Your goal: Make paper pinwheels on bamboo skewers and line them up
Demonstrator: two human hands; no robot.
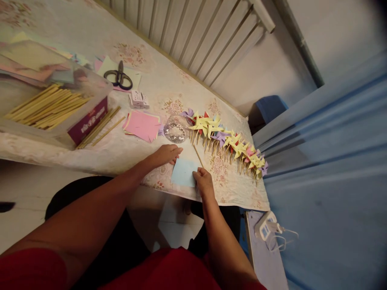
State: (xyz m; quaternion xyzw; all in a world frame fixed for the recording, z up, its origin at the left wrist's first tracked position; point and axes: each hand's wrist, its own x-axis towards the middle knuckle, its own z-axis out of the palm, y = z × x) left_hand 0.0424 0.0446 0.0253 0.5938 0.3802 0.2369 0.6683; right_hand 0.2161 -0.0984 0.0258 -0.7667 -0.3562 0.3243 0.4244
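Note:
A light blue paper square (184, 173) lies near the front edge of the table. My right hand (204, 183) pinches its right side between thumb and fingers. At its upper left corner is my left hand (168, 155), with fingers pressed together; what they grip, if anything, is hidden. Just above the paper lies a single wooden stick (198, 156). A round clear dish (175, 131) of small shiny pieces sits beyond my left hand. To its left is a stack of pink paper (142, 126) with cut corners.
Paper pinwheels (222, 139) on sticks form a long row at right. Black-handled scissors (120, 77), a small box (139, 100) and a plastic bin (87, 117) of sticks and paper are at left. A power strip (266, 226) sits lower right.

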